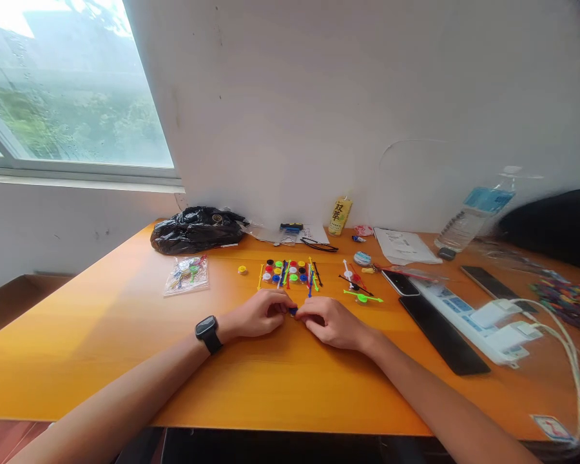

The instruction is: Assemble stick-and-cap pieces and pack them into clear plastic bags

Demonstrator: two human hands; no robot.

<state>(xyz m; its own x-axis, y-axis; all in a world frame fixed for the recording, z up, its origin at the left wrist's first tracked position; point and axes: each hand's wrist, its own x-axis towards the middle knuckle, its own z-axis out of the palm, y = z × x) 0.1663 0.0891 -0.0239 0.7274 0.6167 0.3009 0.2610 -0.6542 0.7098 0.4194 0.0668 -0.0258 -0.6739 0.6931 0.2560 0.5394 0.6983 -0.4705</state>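
My left hand [260, 314], with a black watch on its wrist, pinches one side of a small blue plastic piece [292, 311] just above the table. From the other side my right hand [334, 322] grips the same piece between closed fingertips, which hide most of it. Beyond my hands lie several round coloured discs [294, 270] with thin arrow-shaped sticks [314, 274] among and beside them. A lone yellow disc [242, 270] is to their left. On the right, a green arrow [362, 297] and a white arrow [348, 274] each sit with a round disc.
A clear bag of coloured parts [187, 276] and a black plastic bag [198, 230] lie on the left. On the right are a black phone-like slab [442, 335], a power strip [483, 328] with cables, and a water bottle [473, 209]. A yellow drink carton [339, 216] stands against the wall.
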